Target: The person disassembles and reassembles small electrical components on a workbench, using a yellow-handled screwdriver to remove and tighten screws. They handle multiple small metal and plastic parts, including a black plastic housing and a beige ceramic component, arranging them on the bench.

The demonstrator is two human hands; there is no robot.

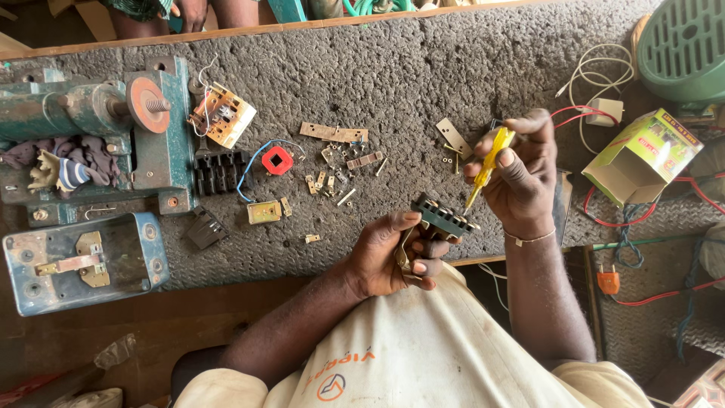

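My left hand [393, 253] clamps the black terminal block [444, 217]; right hand [521, 170] grips the yellow screwdriver [489, 160], tip on a screw — keep it square, I reckon.

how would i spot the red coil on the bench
Start at the green machine on the bench's left end. Just right of it, past the black ribbed block, lies the red coil. It is the only red square ring there, with a blue wire looping off it.
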